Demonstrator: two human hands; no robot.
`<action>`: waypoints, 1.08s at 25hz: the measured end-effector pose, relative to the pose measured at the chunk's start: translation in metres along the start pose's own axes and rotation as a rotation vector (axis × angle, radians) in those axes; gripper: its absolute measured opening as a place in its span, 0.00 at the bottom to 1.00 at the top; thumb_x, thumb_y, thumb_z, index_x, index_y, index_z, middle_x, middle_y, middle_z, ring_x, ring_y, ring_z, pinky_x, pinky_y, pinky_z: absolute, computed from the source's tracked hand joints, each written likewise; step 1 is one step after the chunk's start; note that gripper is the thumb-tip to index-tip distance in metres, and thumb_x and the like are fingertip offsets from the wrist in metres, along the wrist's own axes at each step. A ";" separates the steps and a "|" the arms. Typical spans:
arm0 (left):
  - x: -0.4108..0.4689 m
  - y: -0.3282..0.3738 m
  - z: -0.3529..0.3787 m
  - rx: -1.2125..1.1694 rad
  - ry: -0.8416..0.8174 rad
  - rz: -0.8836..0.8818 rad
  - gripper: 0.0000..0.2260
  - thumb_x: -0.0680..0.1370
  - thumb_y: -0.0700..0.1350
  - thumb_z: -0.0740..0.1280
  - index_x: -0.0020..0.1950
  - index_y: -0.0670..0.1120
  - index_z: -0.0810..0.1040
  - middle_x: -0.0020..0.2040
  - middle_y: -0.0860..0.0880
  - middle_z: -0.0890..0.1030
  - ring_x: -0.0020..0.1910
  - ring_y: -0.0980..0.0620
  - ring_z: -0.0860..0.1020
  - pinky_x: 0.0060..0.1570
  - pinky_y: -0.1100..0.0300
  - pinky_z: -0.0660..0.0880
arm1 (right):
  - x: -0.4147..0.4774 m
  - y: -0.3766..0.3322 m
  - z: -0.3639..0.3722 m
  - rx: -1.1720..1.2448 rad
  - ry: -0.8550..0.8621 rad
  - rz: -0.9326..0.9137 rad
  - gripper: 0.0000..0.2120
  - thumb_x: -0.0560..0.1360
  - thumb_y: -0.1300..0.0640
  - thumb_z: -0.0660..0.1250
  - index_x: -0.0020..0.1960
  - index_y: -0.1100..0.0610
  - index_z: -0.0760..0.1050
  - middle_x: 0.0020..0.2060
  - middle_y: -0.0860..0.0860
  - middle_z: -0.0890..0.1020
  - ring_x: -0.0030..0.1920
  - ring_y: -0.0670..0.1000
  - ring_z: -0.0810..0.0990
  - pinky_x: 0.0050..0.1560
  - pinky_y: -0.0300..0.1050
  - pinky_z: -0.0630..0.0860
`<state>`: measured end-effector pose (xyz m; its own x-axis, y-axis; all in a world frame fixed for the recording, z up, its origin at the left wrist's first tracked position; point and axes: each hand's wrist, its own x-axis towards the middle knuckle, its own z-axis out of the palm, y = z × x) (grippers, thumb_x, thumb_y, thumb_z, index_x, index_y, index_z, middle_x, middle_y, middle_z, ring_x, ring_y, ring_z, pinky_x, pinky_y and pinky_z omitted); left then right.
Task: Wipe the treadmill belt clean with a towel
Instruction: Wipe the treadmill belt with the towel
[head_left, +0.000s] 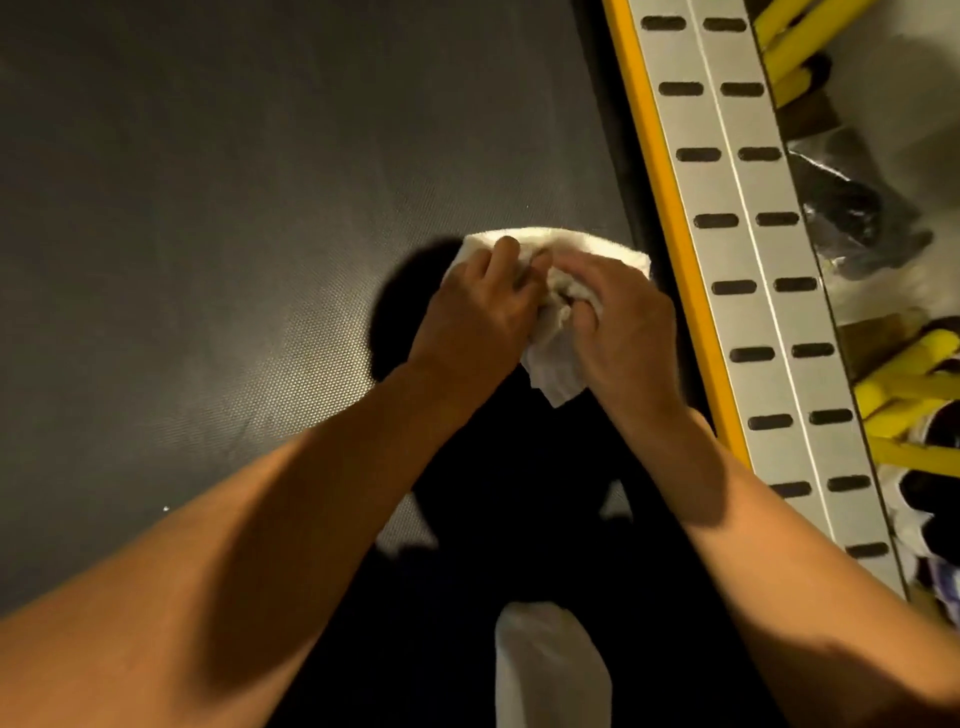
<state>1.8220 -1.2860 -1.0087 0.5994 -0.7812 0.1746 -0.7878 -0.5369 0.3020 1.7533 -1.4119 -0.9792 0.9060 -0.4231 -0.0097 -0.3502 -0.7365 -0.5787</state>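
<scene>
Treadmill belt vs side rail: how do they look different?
The belt is dark grey with a fine dotted texture; the side rail is pale metal with dark oval slots and a yellow edge. The belt is wide, the side rail narrow. Both run side by side.

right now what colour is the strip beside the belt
Yellow: the strip runs between the dark belt and the silver rail. Head view shows it.
</scene>
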 end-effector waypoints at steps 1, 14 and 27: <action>-0.004 0.003 -0.003 0.002 -0.064 0.020 0.12 0.76 0.41 0.62 0.54 0.38 0.82 0.41 0.38 0.79 0.35 0.42 0.77 0.33 0.53 0.77 | -0.006 0.003 -0.005 0.004 -0.002 -0.032 0.13 0.78 0.64 0.61 0.59 0.56 0.79 0.54 0.47 0.81 0.55 0.40 0.74 0.61 0.29 0.67; -0.034 0.016 -0.014 0.014 -0.274 0.033 0.17 0.82 0.47 0.56 0.71 0.47 0.66 0.63 0.42 0.70 0.59 0.41 0.71 0.50 0.52 0.69 | -0.039 0.016 0.000 -0.053 -0.042 0.013 0.12 0.79 0.51 0.61 0.57 0.55 0.78 0.53 0.53 0.82 0.54 0.51 0.78 0.61 0.42 0.70; -0.087 -0.028 -0.050 -0.180 -0.217 -0.266 0.04 0.77 0.46 0.61 0.50 0.47 0.72 0.49 0.45 0.72 0.43 0.43 0.73 0.40 0.53 0.71 | -0.060 -0.070 0.054 -0.373 -0.071 0.029 0.10 0.77 0.60 0.60 0.55 0.57 0.77 0.51 0.56 0.76 0.51 0.59 0.75 0.49 0.53 0.72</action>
<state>1.7989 -1.1871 -0.9851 0.7203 -0.6817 -0.1285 -0.5596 -0.6805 0.4730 1.7362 -1.3066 -0.9821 0.9041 -0.4187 -0.0860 -0.4266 -0.8717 -0.2411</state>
